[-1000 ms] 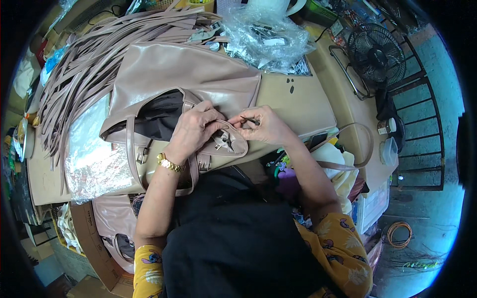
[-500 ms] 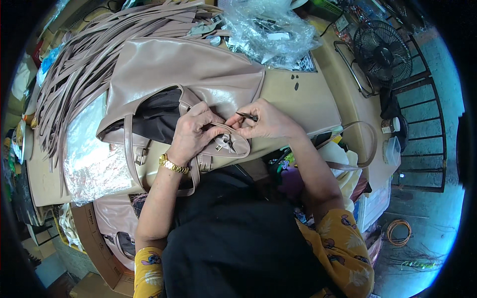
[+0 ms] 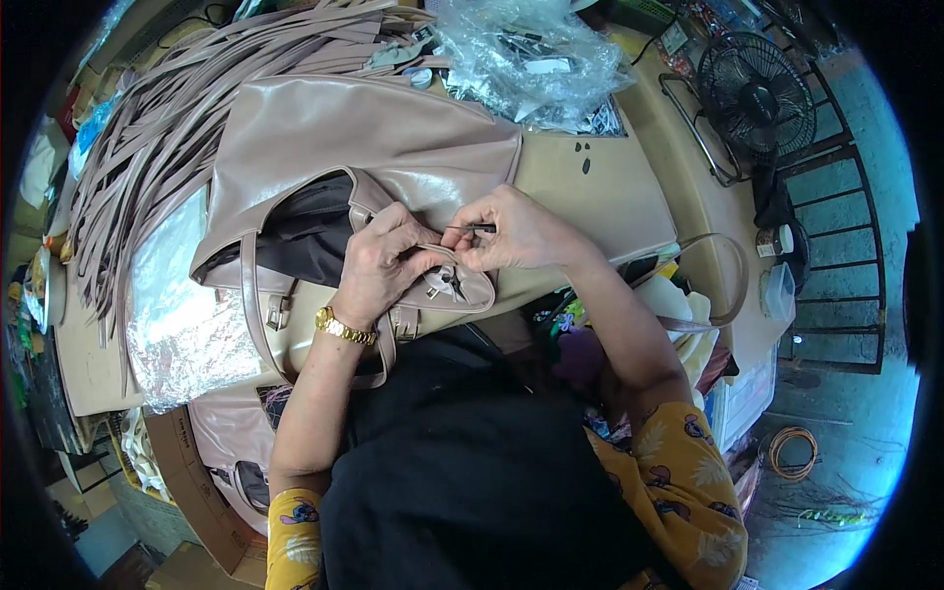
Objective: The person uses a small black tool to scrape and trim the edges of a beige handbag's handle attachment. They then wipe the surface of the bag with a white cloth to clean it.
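Note:
A taupe glossy bag [image 3: 346, 138] lies on the tan worktop, its dark lining [image 3: 295, 226] showing at the opening. My left hand [image 3: 379, 256], with a gold watch on the wrist, is closed on the edge of a rounded leather piece [image 3: 466, 295] carrying small metal hardware. My right hand [image 3: 511, 231], right beside it, has its fingers closed around a small dark tool with a thin tip, held at that edge. A strap with a buckle [image 3: 277, 307] hangs over the bag's near side.
Long leather strips [image 3: 138, 147] lie at back left beside plastic film [image 3: 182, 349]. Crumpled plastic wrap [image 3: 521, 54] sits at the back. A fan [image 3: 755, 98], jar [image 3: 774, 242] and clear container [image 3: 777, 293] are at right. A cardboard box [image 3: 197, 492] stands below left.
My right hand has moved slightly upward and turned the tool from a slant to nearly level. My left hand keeps its grip on the leather, with little movement. The view has shifted slightly.

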A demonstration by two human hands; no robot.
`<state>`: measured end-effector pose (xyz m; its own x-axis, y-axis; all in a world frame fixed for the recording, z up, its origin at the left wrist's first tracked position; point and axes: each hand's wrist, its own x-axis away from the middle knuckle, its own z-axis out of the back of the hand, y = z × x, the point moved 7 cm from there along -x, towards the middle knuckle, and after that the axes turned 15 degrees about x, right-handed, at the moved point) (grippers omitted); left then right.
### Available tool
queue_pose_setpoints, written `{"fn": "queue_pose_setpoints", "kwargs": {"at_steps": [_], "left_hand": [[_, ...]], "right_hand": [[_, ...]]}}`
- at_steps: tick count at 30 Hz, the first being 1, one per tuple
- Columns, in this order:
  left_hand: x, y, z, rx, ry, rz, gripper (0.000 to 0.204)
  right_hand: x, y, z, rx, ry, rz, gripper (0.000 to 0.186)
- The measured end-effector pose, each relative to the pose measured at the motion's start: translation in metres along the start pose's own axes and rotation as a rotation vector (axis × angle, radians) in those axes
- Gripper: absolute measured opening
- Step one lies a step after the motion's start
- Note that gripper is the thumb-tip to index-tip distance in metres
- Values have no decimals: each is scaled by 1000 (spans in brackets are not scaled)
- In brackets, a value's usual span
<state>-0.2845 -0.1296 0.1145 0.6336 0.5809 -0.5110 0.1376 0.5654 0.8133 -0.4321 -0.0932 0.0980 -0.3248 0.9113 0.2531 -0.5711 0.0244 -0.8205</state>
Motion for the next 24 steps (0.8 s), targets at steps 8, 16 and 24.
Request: {"fn": "queue_pose_setpoints", "kwargs": {"at_steps": [8, 16, 24], "left_hand": [[1, -1, -1, -6, -6, -12, 21], [1, -4, 0, -41, 33, -18, 23], [3, -6, 0, 44, 33, -60, 23]], "right_hand": [[1, -1, -2, -59, -21, 28, 21], [-11, 7, -1, 97, 97, -6, 21], [-4, 4, 0, -62, 15, 143, 19]]}}
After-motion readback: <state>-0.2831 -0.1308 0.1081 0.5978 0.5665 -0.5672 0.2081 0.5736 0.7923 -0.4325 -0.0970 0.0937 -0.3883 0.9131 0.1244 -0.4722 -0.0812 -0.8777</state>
